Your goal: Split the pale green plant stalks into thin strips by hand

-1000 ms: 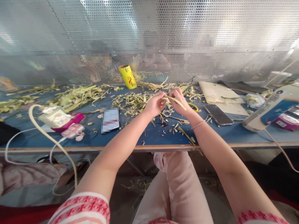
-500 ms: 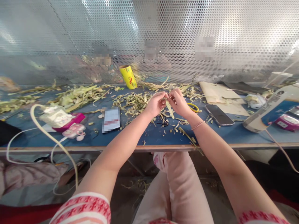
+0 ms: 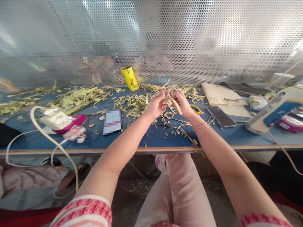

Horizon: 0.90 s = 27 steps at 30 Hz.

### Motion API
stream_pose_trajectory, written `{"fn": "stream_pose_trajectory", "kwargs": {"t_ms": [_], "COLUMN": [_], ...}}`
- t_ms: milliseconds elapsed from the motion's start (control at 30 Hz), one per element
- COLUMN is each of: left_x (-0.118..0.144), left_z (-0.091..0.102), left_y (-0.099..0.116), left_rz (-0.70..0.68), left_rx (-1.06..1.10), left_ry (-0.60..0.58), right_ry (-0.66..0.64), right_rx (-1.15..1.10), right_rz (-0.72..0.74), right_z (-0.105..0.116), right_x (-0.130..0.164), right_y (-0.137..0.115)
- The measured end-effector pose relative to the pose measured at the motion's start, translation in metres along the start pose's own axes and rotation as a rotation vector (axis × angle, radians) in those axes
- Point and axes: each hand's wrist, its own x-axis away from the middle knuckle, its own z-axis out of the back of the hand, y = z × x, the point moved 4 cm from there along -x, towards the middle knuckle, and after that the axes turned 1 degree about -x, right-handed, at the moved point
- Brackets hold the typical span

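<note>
Over the middle of the blue table, my right hand pinches a pale yellow-green plant strip that slants down in front of its palm. My left hand is close by on the left, with its fingers curved and parted near the strip's upper end; I see nothing clearly held in it. Beneath and behind both hands lies a heap of dry, curled plant scraps. Small bits and dark thin strands are scattered just below the hands.
A yellow tube leans by the perforated metal wall. Left are longer leaves, a phone and a magenta-and-white device with cables. Right are a yellow ring, dark phone, cardboard and white container.
My hands have parted slightly, and my left fingers have spread. The plant strip has swung toward my right palm and now shows as a longer, curved piece.
</note>
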Motion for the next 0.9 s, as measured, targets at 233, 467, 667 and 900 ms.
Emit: {"fn": "stream_pose_trajectory", "kwargs": {"t_ms": [233, 467, 667, 900], "left_x": [0.000, -0.007, -0.012, -0.011], "left_z": [-0.002, 0.004, 0.009, 0.010], "left_y": [0.002, -0.002, -0.007, 0.001], "left_rz": [-0.011, -0.052, -0.083, -0.199], "left_rx": [-0.037, -0.453, -0.500, -0.423], "left_ry": [-0.057, -0.093, -0.056, -0.002], "right_ry": [0.022, -0.018, -0.045, -0.029], "right_rx": [0.019, 0.054, 0.069, -0.018], "right_rz": [0.015, 0.046, 0.085, 0.037], "right_z": [0.001, 0.004, 0.001, -0.001], "right_x": [0.001, 0.001, 0.001, -0.001], "right_y": [0.004, -0.001, -0.001, 0.004]}}
